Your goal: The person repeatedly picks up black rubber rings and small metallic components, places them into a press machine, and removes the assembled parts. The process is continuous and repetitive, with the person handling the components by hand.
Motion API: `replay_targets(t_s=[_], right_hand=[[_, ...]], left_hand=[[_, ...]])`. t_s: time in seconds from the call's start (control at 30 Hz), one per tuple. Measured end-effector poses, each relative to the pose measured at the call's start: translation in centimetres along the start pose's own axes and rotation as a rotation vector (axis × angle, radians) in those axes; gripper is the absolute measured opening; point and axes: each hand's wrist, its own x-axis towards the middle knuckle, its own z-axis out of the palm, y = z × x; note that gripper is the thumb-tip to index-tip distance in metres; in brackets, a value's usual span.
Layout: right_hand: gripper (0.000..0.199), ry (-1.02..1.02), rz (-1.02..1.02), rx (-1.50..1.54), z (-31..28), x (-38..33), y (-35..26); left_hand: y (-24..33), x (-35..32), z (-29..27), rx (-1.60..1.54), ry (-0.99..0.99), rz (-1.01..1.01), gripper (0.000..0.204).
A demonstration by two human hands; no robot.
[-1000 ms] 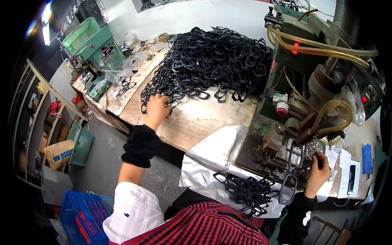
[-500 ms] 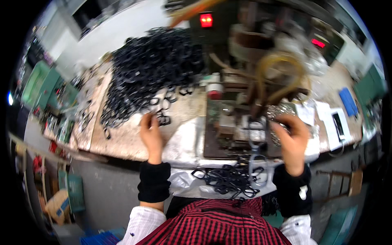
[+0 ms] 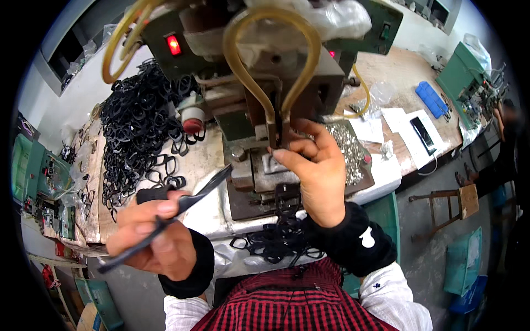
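Note:
My left hand (image 3: pixel 157 234) grips a black eyeglass frame (image 3: pixel 201 193), seen nearly edge-on and raised over the table's front edge. Under the press head of the machine (image 3: pixel 306 83), my right hand (image 3: pixel 320 171) has thumb and forefinger pinched together beside the metal fixture (image 3: pixel 270 168). What those fingertips hold, if anything, is too small to make out. Two electrode-like bars (image 3: pixel 271 132) with a yellow hose (image 3: pixel 232 38) looped above them come down next to the fingers. Several black frames (image 3: pixel 281 240) lie heaped in front of the machine, close to my apron.
A large pile of black frames (image 3: pixel 132 116) covers the table to the left. Small metal parts fill a tray (image 3: pixel 367 179) right of the machine. Beyond it lie a phone (image 3: pixel 423 135) and a blue case (image 3: pixel 433 100). A red button (image 3: pixel 192 120) sticks out at the machine's left.
The view has swung right. My left hand has come away from the pile's edge with a frame in it. My right hand has moved from beside the metal parts to the press fixture.

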Motion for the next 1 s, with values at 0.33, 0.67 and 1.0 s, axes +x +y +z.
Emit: replay_targets(t_s=[0.33, 0.67, 1.0], right_hand=[[0.054, 0.001, 0.011, -0.030, -0.5, 0.1, -0.2], [0.026, 0.059, -0.457, -1.427, -11.0, 0.5, 2.1], [0.019, 0.047, -0.670, -1.329, -11.4, 2.4, 4.4]], left_hand=[[-4.4, 4.2, 2.5, -0.107, 0.038, -0.333, 0.018], [-2.7, -1.6, 3.9, 0.287, -0.710, 0.356, 0.025], [-4.2, -1.9, 4.6, 0.246, -0.733, 0.307, 0.022]])
